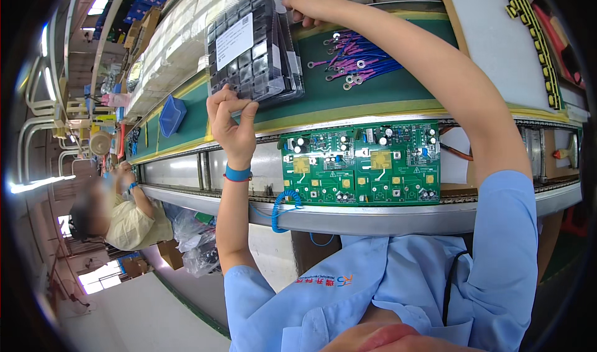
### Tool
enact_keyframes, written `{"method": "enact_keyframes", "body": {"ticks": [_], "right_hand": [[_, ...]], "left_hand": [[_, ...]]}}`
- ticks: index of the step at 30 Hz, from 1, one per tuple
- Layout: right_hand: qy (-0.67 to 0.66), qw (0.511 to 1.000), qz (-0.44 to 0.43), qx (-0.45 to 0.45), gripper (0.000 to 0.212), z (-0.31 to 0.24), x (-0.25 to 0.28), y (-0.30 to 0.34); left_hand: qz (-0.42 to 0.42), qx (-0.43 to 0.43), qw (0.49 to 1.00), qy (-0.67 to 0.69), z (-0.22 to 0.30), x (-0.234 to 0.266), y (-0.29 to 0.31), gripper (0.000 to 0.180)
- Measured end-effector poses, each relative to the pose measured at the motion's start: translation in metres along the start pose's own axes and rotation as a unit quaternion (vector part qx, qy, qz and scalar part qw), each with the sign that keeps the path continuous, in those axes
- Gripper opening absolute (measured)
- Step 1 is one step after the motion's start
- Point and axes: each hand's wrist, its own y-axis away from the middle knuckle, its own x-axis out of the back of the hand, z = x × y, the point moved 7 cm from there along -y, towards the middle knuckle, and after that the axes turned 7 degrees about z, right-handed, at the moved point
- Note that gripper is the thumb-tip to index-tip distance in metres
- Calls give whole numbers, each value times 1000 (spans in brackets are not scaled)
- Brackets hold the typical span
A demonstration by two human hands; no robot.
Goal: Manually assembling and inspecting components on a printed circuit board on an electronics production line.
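A stack of black plastic compartment trays (258, 72) with clear edges stands tilted over the green bench mat, a white label (234, 43) on its front. My left hand (233, 119) grips its near lower edge, thumb and fingers closed there. At the upper right corner my right hand (313, 5) pinches the clear plastic edge, its fingers curled. Two joined green circuit boards (360, 181) lie on the conveyor rails nearer to me. A blue wrist strap with a coiled cord (285, 210) is on my left wrist.
Blue wires with ring terminals (360, 61) lie right of the trays. A blue bin (172, 115) stands to the left. White boxes (171, 47) line the back. A yellow-and-black strip of parts (532, 35) lies far right. A co-worker (130, 218) sits along the line at left.
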Motion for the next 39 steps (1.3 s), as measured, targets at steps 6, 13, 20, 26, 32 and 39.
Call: {"method": "enact_keyframes", "body": {"ticks": [6, 13, 20, 26, 32, 39], "right_hand": [[-332, 935, -96, -76, 23, 18, -46, -2], [-408, 906, -61, -98, 23, 34, -62, -11], [-431, 895, -50, -102, 25, 32, -65, -12], [-436, 893, -60, -94, 25, 30, -66, -11], [-451, 887, -58, -83, 25, 34, -70, -19], [56, 977, 158, 132, 29, -32, 26, 61]], "left_hand": [[-16, -12, 1000, -17, -1, 3, 3, 14], [-11, -15, 1000, -7, 4, -1, -6, 14], [20, -7, 1000, -7, 5, 4, -10, 15], [22, 11, 1000, -3, 2, 7, -9, 15], [33, 3, 999, 0, 3, 8, -13, 15], [11, 30, 999, 14, 0, 7, -4, 13]]}}
